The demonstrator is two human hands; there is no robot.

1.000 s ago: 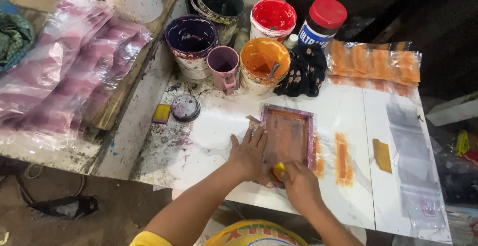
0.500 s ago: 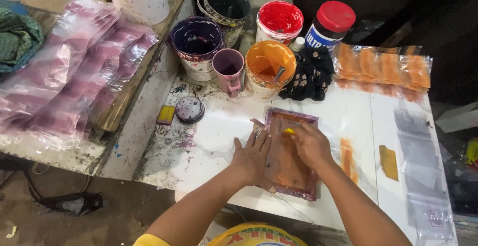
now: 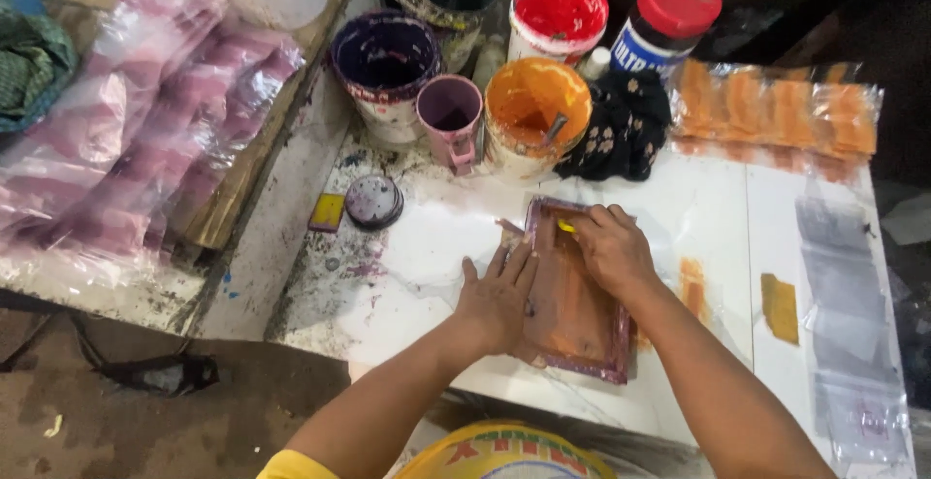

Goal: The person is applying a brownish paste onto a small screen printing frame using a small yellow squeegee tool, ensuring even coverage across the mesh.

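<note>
- Pile of pink-stained clear plastic bags (image 3: 126, 140): on the wooden board beside the table's left edge, well apart from both hands.
- Purple-stained bucket (image 3: 386, 67): at the table's far edge, left end of the row of paint pots.
- Small round lid (image 3: 373, 200): near the table's left edge, with a yellow block (image 3: 327, 211) just beside it.
- Pink mug (image 3: 451, 120): between the purple-stained bucket and the orange paint pot (image 3: 535, 115).
- Left hand (image 3: 497, 297): flat, palm down, fingers spread and straight, pressing the left rim of the printing frame; it grips nothing.
- Printing frame (image 3: 577, 309): small, rectangular, purple-edged, its mesh orange-brown; it lies flat on the white table (image 3: 427, 246) toward the near edge, middle.
- Right hand (image 3: 609, 246): on the far end of the frame, fingers curled around a small yellow-tipped tool (image 3: 565, 227); most of the tool is hidden.
- Dark patterned cloth (image 3: 626, 130): at the far edge, right of the orange pot.
- Orange-printed plastic bags (image 3: 776, 106): far right corner.
</note>
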